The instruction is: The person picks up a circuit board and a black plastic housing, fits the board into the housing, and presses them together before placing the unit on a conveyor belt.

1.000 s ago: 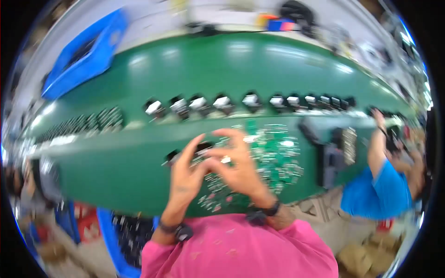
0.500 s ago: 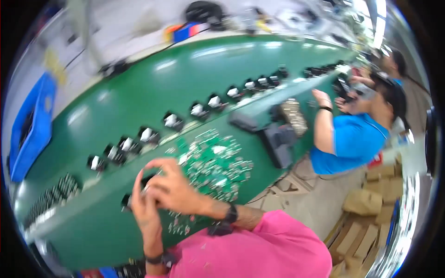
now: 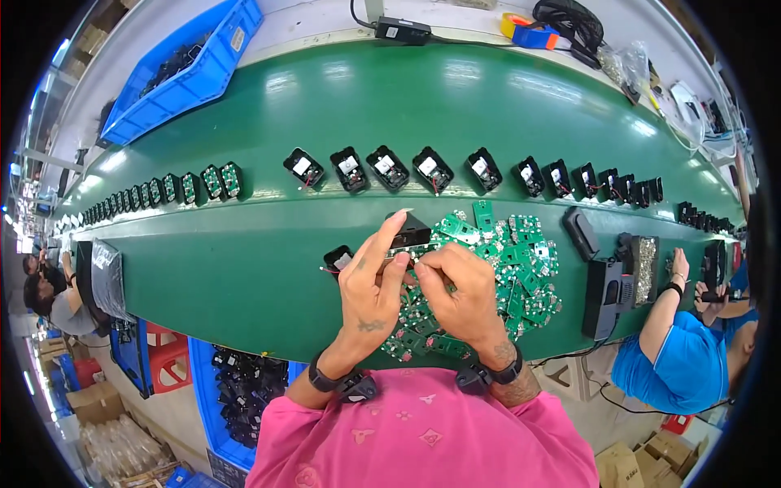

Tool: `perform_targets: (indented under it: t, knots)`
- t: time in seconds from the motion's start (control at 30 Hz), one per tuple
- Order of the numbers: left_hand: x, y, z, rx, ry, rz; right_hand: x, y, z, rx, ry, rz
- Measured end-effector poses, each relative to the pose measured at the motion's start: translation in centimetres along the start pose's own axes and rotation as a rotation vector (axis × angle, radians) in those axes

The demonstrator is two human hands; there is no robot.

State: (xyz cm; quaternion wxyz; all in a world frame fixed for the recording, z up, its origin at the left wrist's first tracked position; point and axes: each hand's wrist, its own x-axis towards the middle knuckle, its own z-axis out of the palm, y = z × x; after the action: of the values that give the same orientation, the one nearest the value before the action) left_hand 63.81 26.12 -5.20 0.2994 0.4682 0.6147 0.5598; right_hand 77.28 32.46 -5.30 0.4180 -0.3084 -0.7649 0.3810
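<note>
Just in front of me, both hands meet around a black plastic housing (image 3: 412, 237), held tilted above the bench. My left hand (image 3: 368, 286) grips it from the left, its index finger stretched up along the side and its thumb at the lower edge. Close beside that thumb, my right hand (image 3: 460, 294) is closed in a pinch at the same edge; whatever lies in its fingertips is too small to name. Another open black housing (image 3: 337, 259) with a white part and thin wires lies left of my left hand. Green circuit boards (image 3: 521, 268) are heaped beyond and right of my right hand.
A row of black housings (image 3: 387, 167) crosses the green bench (image 3: 366, 98); board-fitted units (image 3: 189, 189) continue it leftward. A blue crate (image 3: 175, 85) stands at far left, another blue bin (image 3: 203, 382) below. A black device (image 3: 600, 297) and a co-worker in blue (image 3: 679, 358) are right.
My view has swung round to face the bench squarely, bringing the left side into sight. My hands stay together at the black housing, with the right hand now pinching at its lower edge.
</note>
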Motion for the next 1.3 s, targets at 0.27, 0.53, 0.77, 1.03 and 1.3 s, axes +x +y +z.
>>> perform_targets:
  t: [0.27,0.53,0.77,1.03,1.3]
  knots:
    - [0.3,0.7,0.0,0.137,-0.04,0.143,0.6,0.5,-1.5,0.033,-0.117,0.023]
    - [0.4,0.1,0.2,0.234,-0.06,0.211,1.0,0.7,-1.8,0.062,-0.199,0.052]
    - [0.4,-0.5,0.2,0.336,-0.043,0.204,1.1,1.0,-1.2,0.031,-0.186,0.066]
    - [0.4,-0.9,1.1,0.14,0.053,-0.059,0.4,2.0,-0.1,-0.079,-0.09,0.075]
    - [1.0,0.0,0.5,-0.307,-0.127,-0.229,0.4,1.9,-2.0,0.435,-0.116,0.6]
